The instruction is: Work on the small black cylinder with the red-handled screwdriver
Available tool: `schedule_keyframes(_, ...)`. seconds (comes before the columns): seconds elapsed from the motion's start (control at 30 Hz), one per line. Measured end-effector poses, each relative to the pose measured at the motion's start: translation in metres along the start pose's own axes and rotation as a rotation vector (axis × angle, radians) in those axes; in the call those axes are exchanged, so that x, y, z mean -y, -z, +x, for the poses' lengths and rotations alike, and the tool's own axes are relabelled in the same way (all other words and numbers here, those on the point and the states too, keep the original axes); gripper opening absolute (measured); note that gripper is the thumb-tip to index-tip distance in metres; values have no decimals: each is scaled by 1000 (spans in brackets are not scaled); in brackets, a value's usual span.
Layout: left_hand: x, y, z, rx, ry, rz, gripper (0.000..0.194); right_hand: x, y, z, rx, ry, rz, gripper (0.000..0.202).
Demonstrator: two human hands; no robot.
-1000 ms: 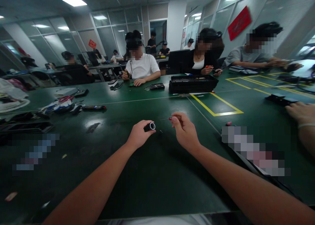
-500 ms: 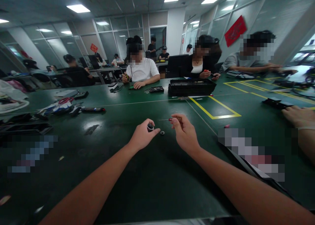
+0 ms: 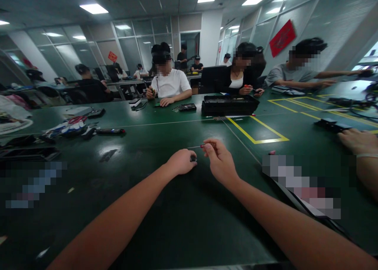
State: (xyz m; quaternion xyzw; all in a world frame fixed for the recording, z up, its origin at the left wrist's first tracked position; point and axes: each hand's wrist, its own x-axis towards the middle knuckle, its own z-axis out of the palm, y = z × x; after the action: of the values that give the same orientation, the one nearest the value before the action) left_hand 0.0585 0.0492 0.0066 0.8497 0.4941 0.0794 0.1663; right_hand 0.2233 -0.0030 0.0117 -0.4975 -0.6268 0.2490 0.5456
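My right hand [image 3: 220,159] is closed on a small screwdriver [image 3: 202,146]. Its thin shaft points left and passes just above my left hand, and a bit of red handle shows at the fingertips. My left hand [image 3: 181,161] lies low over the green table [image 3: 165,219], fingers curled around a small dark round part [image 3: 193,158]. Most of that part is hidden by the fingers. The small round metal piece that lay between the hands cannot be seen now; the left hand covers that spot.
A black open case [image 3: 230,106] stands across the table beside a yellow tape outline [image 3: 270,140]. Tools and a marker-like black stick [image 3: 110,131] lie to the left. A neighbour's hand [image 3: 358,140] rests at the right. Several people sit beyond.
My left hand has moved right and slightly down, onto the spot where the small round metal piece lay. My right hand with the screwdriver has barely moved.
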Motion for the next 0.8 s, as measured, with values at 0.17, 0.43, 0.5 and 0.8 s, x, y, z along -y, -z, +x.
schedule_keyframes(0.17,-1,2,-8,-7,-42,26,18,-3,-1,-1,21,3,11,27)
schedule_keyframes(0.43,28,25,-49,-132,103,-194,24,-4,-1,-1,20,-13,58,27)
schedule_keyframes(0.5,44,35,-60,-192,162,-267,29,-3,-1,-1,14,-24,52,27)
schedule_keyframes(0.8,117,93,-160,-690,634,-1102,12,-8,-4,2,10,-34,65,27)
